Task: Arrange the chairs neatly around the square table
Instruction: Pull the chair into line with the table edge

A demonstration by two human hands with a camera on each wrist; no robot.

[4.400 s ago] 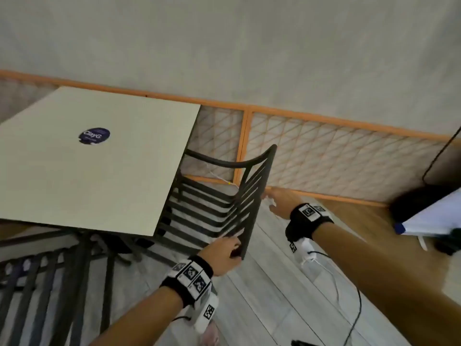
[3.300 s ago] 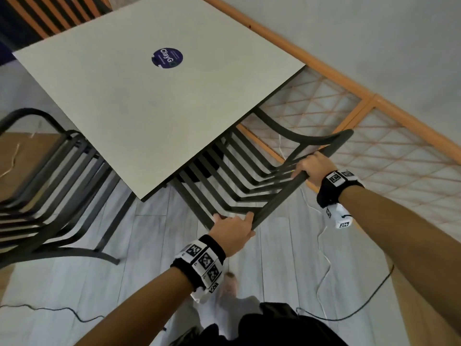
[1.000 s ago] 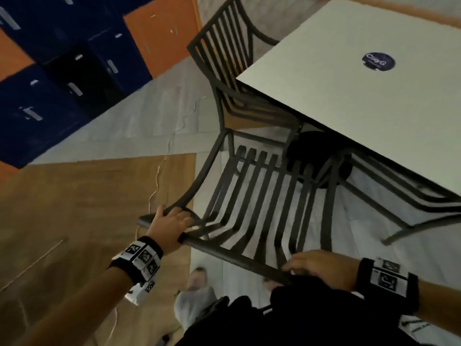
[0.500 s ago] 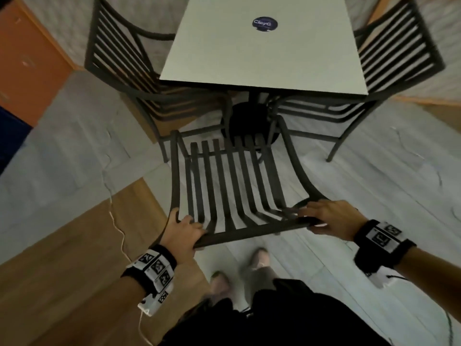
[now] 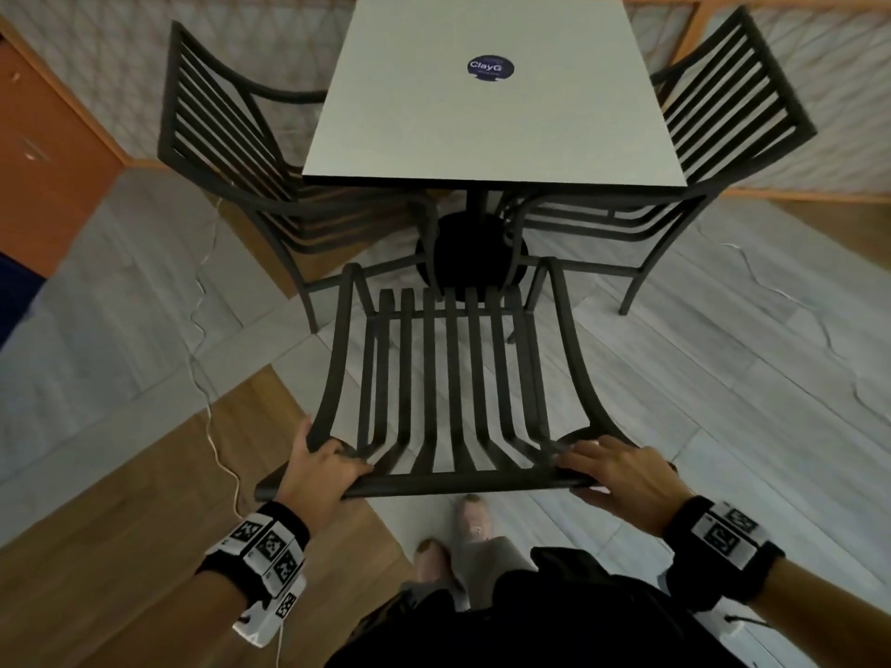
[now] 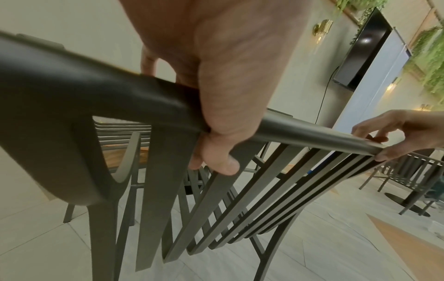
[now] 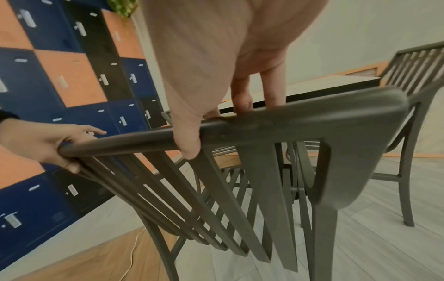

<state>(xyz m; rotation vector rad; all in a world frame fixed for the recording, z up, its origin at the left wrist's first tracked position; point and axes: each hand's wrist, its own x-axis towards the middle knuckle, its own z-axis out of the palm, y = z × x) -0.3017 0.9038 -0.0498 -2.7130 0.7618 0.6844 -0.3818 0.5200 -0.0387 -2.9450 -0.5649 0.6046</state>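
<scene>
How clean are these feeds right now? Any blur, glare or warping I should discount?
Head view: dim, wide-angle bowing at the edges, table evenly lit without glare. Left wrist: left hand and near chair rail soft, screen carries a reflection. Right wrist: right hand blurred, lockers bent.

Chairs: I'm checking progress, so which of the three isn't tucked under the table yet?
The near chair, gripped at its top rail by the left hand and right hand. The left chair and right chair have seats under the square table.
</scene>
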